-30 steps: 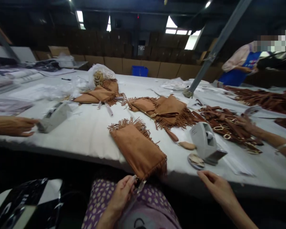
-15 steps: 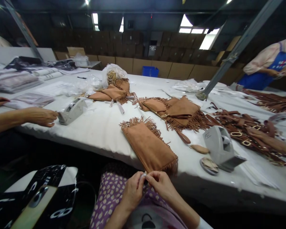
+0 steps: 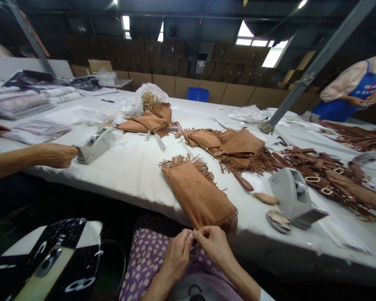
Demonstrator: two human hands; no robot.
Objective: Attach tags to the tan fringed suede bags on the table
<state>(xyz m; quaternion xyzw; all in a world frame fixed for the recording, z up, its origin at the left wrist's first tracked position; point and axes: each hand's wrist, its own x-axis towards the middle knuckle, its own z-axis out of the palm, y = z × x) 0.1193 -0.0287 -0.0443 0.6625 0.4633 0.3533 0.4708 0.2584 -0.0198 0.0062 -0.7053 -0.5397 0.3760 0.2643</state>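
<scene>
Dim hall; daylight glares through blown-out high windows (image 3: pixel 259 42) at the back. The white worktop (image 3: pixel 134 167) is evenly lit, foreground falls into shadow, edges stretch and blur.

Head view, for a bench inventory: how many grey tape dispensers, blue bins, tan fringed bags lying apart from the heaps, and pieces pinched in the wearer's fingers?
Grey tape dispensers: 2
Blue bin: 1
Tan fringed bag lying alone: 1
Small pale piece pinched by left hand and right hand: 1
Total: 5
</scene>
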